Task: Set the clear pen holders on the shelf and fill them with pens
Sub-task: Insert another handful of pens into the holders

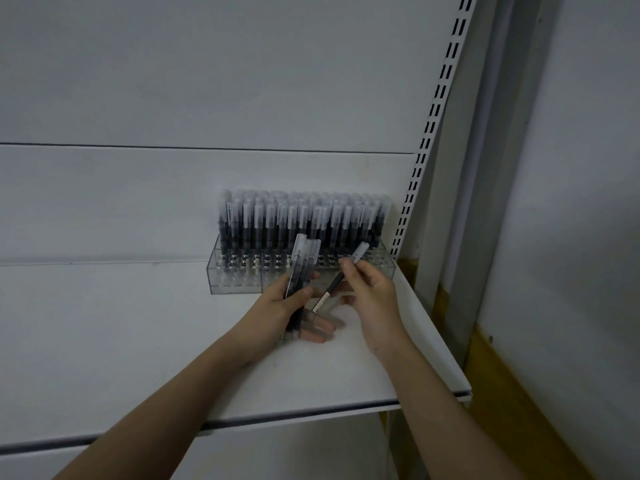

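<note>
My left hand (277,303) grips spare pens (302,271), my right hand (367,289) pinches one pen (341,278); next, an empty near-row slot in the clear pen holder (235,275)

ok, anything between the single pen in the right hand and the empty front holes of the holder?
Nothing visible. The right hand holds the single pen just in front of the clear holder; its empty front holes lie open. The left hand's pen bundle stands left of the pen.

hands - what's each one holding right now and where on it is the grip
The left hand grips a bundle of pens around the lower barrels. The right hand pinches a single pen on the upper barrel, below the cap.
</note>
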### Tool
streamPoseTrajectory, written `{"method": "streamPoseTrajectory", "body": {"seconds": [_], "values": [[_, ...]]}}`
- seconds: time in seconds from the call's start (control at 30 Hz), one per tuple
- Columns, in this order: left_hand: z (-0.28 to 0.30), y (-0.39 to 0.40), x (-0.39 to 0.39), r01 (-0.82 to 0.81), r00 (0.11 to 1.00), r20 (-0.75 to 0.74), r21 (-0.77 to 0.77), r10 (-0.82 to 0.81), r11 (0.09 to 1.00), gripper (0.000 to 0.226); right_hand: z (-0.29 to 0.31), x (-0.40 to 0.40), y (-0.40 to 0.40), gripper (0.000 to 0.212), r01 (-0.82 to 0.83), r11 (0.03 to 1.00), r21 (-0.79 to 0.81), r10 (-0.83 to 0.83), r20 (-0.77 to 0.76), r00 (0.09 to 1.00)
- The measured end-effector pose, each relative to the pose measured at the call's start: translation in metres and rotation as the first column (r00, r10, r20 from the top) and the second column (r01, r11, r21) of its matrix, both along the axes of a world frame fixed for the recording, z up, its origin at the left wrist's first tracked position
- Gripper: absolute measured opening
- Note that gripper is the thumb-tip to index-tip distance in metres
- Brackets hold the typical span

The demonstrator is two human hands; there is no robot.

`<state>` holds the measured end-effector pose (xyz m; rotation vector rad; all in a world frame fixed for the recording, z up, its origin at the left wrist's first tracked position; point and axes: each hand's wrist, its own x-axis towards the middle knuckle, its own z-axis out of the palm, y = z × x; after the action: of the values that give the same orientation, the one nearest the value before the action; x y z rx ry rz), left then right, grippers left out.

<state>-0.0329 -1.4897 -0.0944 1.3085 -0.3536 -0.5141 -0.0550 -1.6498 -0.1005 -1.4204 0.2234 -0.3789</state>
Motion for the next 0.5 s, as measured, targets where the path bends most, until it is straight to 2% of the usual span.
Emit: {"method": "streamPoseTrajectory", "body": {"seconds": [0.13,0.23,0.3,0.4,0.5], "values": [[-0.002,0.001,0.003,-0.022,1.000,-0.009,-0.014,0.021,1.000,0.022,0.030,0.011,-0.021,0.012,0.117,0.983,-0.144,-0.105,0.088,0.991],[-0.003,0.002,0.004,0.009,1.000,-0.005,-0.019,-0.009,1.000,0.023,0.057,0.021,-0.039,0.003,0.229,0.931,-0.285,-0.179,0.192,0.965],[-0.004,0.002,0.005,0.008,1.000,-0.004,-0.015,-0.008,1.000,0.024,0.067,0.027,-0.049,0.010,0.282,0.886,-0.367,-0.204,0.237,0.950],[-0.004,0.001,0.005,-0.002,1.000,-0.004,-0.009,0.002,1.000,0.026,0.074,0.030,-0.061,0.006,0.314,0.814,-0.489,-0.220,0.242,0.945],[-0.004,0.000,0.005,0.000,1.000,-0.003,-0.009,0.000,1.000,0.026,0.076,0.032,-0.065,0.009,0.296,0.791,-0.536,-0.199,0.232,0.952]]}}
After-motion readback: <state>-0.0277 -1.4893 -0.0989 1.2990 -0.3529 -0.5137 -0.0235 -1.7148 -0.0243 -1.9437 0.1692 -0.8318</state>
